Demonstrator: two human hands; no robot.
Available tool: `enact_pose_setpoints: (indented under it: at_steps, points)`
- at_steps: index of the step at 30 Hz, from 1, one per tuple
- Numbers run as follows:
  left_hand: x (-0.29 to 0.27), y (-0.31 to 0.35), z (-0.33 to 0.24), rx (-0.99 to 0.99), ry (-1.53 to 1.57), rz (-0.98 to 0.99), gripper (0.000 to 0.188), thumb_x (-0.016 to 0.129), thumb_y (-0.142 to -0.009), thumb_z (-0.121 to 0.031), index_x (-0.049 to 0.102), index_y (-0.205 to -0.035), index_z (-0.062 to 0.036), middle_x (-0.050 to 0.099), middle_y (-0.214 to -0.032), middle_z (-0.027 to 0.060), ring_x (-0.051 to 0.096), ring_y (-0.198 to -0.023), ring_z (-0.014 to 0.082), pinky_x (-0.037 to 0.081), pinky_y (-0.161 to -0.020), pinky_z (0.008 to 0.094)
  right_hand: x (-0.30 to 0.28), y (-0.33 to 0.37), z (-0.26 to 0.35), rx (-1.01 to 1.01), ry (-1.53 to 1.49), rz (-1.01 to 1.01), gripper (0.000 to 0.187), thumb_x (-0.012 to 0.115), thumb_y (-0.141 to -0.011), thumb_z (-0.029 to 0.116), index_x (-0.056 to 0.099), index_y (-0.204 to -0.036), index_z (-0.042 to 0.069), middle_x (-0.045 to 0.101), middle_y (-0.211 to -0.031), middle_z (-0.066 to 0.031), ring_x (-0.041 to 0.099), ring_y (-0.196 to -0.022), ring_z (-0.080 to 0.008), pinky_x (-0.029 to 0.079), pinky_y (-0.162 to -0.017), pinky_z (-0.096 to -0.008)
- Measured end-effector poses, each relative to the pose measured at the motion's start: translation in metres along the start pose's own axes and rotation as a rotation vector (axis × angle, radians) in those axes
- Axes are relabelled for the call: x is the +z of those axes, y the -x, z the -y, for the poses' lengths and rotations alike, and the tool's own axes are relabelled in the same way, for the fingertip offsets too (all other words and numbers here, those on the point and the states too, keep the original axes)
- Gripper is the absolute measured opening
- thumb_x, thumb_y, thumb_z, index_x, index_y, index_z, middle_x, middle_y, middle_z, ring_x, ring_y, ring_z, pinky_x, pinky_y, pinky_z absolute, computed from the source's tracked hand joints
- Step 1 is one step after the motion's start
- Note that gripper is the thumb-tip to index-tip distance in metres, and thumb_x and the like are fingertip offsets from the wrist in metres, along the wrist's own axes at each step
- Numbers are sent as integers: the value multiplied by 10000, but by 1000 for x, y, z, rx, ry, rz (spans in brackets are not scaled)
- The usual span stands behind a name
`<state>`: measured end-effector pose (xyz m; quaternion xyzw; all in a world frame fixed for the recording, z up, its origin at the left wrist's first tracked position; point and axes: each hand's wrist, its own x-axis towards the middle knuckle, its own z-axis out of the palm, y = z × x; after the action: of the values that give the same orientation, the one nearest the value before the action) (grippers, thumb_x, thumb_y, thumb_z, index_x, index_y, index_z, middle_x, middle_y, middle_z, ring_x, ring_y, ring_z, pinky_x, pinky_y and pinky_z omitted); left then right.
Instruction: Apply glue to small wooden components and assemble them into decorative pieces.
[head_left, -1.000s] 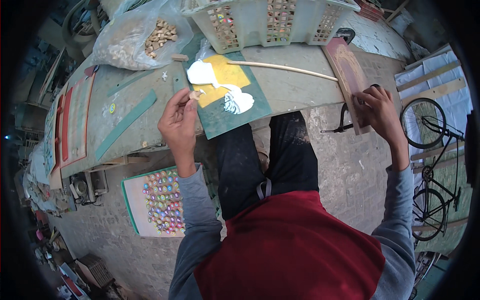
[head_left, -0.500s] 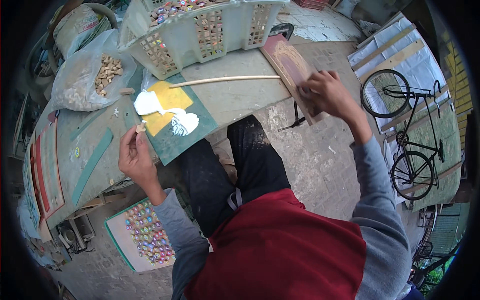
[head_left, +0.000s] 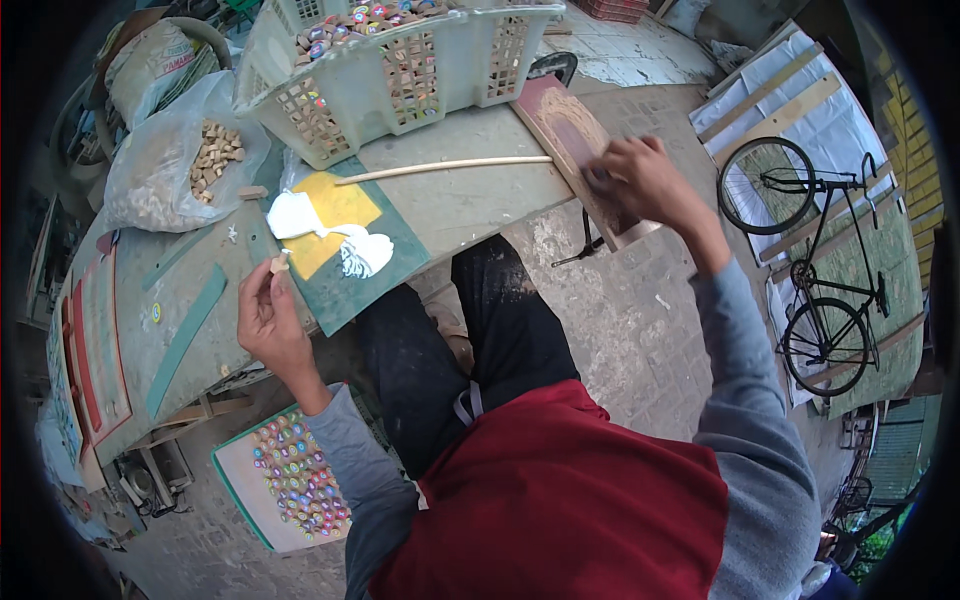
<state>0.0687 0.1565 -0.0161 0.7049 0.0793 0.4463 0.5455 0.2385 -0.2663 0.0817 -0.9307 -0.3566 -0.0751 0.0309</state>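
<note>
My left hand pinches a small pale wooden block over the left edge of a green board. On that board lies a yellow sheet with two patches of thick white paste. Over at the right, my right hand is closed above a long reddish board strewn with sawdust. Something dark and small shows at its fingertips, too blurred to name. A thin wooden stick runs from the yellow sheet to the reddish board.
A pale plastic crate of small coloured pieces stands at the back. Left of it sits a clear bag of wooden blocks. Below the table, a tray holds rows of round coloured pieces. A black bicycle is at the right.
My right hand has shifted slightly left over the sawdust-covered board and stays closed. My left hand keeps its pinch on the wooden block, almost unmoved. The view has shifted a little.
</note>
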Motion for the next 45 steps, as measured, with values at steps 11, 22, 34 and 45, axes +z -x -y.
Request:
enact_pose_setpoints:
  at_steps: [11,22,34,45]
  points:
    - [6,-5,-3,26,-6,-26,218,569,-951,43,621,-1157,93,659,-1085,124,635,-970,153,501,-868,263,16,-85,-42,69,18,-90,291,597,-941,236,685,-1162,69,655,-952,-90,616,-975,-227,378,-984,-417]
    - [10,3,-33,-59,66,-111,236,596,-940,-11,625,-1154,84,672,-1056,122,635,-941,154,499,-849,264,15,-16,65,78,-2183,-92,437,610,-945,205,552,-1304,-38,657,-1092,-165,623,-898,-182,496,-843,-332]
    - [56,59,-116,-68,395,229,293,672,-871,62,626,-1161,56,648,-1103,137,630,-941,159,503,-837,263,55,-7,148,-263,-2610,200,463,621,-913,164,535,-1333,-12,598,-1183,-214,615,-974,-249,492,-926,-369]
    - [77,74,-117,-39,341,295,276,689,-856,71,645,-1128,49,648,-1117,150,646,-945,159,534,-808,264,71,3,169,-176,-2673,177,431,589,-933,32,493,-1353,6,586,-1258,-177,599,-1147,-247,504,-1009,-381]
